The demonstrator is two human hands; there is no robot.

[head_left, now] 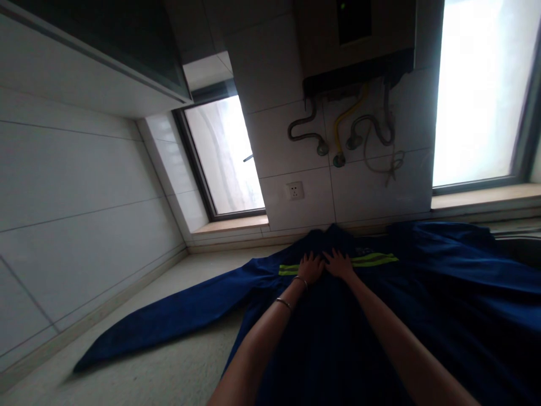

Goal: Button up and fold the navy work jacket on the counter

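A dark blue work jacket (177,307) with yellow-green stripes across the chest lies spread over the counter. One sleeve reaches out to the left; the other side drapes to the right. On the chest, near the collar, my left hand (311,267) lies flat with its fingers spread, and two bracelets circle that wrist. Close beside it my right hand (338,264) rests on the fabric, fingers also spread and pointing toward the collar. Both hands press on the cloth without gripping it. The jacket's lower part is dark and partly covered by my forearms.
The pale counter (198,361) meets a tiled wall behind the jacket. A water heater (359,39) with hoses hangs above, over a wall socket (295,190). Windows stand on both sides, and a cabinet (97,51) overhangs the upper left.
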